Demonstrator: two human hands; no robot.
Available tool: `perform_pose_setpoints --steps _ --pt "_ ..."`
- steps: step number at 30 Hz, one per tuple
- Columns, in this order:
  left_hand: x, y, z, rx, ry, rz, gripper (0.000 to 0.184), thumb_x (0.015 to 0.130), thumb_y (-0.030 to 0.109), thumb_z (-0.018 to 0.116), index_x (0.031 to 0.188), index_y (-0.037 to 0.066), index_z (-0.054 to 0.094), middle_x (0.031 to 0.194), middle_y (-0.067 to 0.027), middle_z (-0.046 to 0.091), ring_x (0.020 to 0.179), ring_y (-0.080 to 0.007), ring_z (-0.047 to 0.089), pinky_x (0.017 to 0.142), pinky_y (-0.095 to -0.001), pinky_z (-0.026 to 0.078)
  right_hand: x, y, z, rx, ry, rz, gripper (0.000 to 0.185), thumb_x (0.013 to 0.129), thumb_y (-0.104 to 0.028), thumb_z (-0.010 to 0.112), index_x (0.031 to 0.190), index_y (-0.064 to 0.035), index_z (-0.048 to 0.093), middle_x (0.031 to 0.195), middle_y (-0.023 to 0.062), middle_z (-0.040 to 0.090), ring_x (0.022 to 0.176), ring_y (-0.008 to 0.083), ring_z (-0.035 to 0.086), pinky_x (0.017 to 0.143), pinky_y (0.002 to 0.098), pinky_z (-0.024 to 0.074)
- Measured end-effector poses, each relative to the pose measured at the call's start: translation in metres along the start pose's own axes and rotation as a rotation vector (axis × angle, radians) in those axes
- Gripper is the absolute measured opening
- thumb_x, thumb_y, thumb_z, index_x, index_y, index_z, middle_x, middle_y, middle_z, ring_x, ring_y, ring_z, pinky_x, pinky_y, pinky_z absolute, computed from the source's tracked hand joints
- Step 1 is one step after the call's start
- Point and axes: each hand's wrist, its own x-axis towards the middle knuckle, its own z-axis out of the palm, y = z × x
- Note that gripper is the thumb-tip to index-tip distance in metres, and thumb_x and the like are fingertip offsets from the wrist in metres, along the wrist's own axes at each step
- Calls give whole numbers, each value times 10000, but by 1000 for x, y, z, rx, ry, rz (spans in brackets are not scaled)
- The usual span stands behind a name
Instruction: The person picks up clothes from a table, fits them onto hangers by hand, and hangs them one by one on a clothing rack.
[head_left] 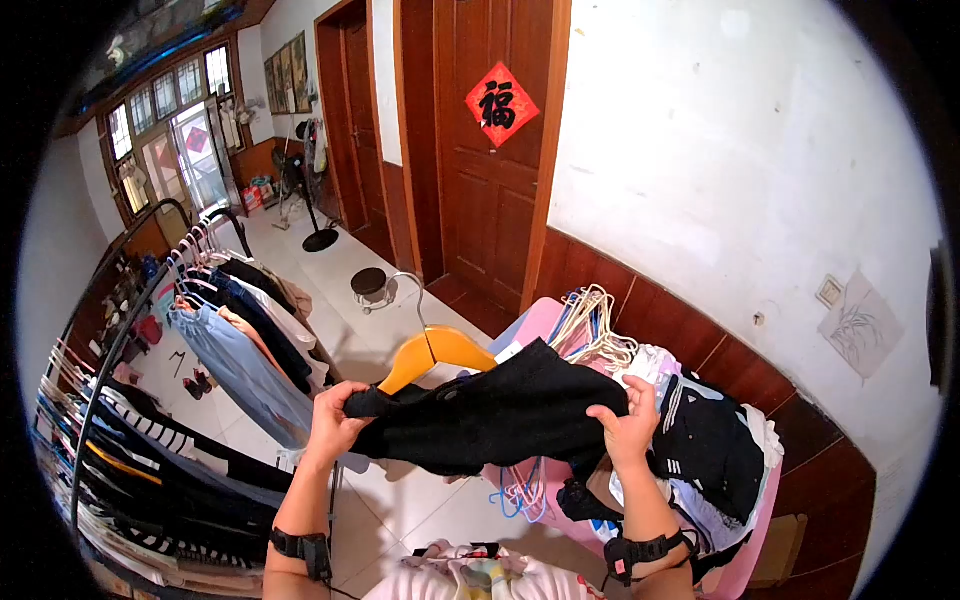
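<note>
A black garment (pixel 480 420) is stretched sideways between my two hands, in front of my body. My left hand (pixel 337 422) is closed on its left end, fingers wrapped round the cloth. At the other end my right hand (pixel 628 422) grips the fabric, its thumb and fingers showing at the edge. A yellow wooden hanger (pixel 432 352) with a metal hook rises above the garment's upper edge. Its lower part is hidden by the black cloth, so I cannot tell how far inside it sits.
Clothes racks (pixel 110 370) with hung clothes stand at left. On the right, a pink table (pixel 755 540) bears white hangers (pixel 595 325) and piled clothes (pixel 705 445). Blue and pink hangers (pixel 525 490) hang by its near side. A stool (pixel 370 283) and fan (pixel 320 240) stand farther back.
</note>
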Motion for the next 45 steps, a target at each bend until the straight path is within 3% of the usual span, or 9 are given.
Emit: perform_pose_setpoints --steps 4,18,20,21,25,28,35,39,45 --pt "-5 19 -4 62 47 35 318 624 -43 775 916 -2 656 786 -92 657 741 -188 640 701 -286 491 -9 -3 -5 -140 -183 137 394 735 -74 840 1020 -1 578 869 35 673 803 125 619 747 264 509" --pt "-36 31 3 168 151 23 314 624 -9 785 911 4 660 784 -123 659 743 -257 656 693 -306 498 -47 68 -5 238 -208 346 354 738 -86 833 978 2 589 932 60 690 842 138 626 785 290 505" --pt "-38 42 -1 246 59 161 337 619 13 775 933 25 652 800 -124 645 762 -296 646 693 -322 496 -46 76 -13 -227 -340 193 544 658 -121 885 1070 9 555 946 90 683 870 201 646 817 335 515" --pt "-41 48 -3 252 68 152 337 619 13 775 933 25 652 800 -124 645 762 -296 646 693 -322 496 -30 39 -21 -80 -390 407 815 567 -182 933 1216 17 481 1044 155 655 992 266 637 889 387 501" --pt "-46 57 -2 276 58 275 411 622 31 781 1002 39 627 869 -129 647 811 -321 649 713 -332 501 18 -1 -38 -179 -494 -9 995 502 -283 950 1303 8 437 1220 226 566 1137 321 560 977 422 442" --pt "-53 61 9 229 102 151 573 646 46 831 1148 46 555 971 -117 650 901 -290 662 799 -318 508 47 -52 -25 -380 -887 -202 828 533 -352 918 1195 -13 554 1120 197 626 1067 370 592 914 412 461" --pt "-44 62 -6 -347 -92 -168 914 635 -78 837 1417 46 381 1060 -46 599 1054 -160 579 927 -289 470 55 -35 -1 -31 -714 -62 422 607 -111 896 869 -30 575 757 80 637 724 190 612 689 341 486" --pt "-34 40 -3 -520 -144 -408 447 784 -108 711 1204 -11 593 1049 -21 665 922 -102 614 883 -251 498 59 -42 3 -51 -811 -44 500 595 -132 914 899 -50 525 839 51 581 827 156 541 800 300 455" --pt "-31 33 -9 -636 -79 -337 247 806 -67 715 1014 27 621 914 12 668 832 -78 617 820 -241 509 59 -41 5 -92 -779 50 529 587 -114 913 933 -63 516 894 35 571 879 160 546 830 304 451"
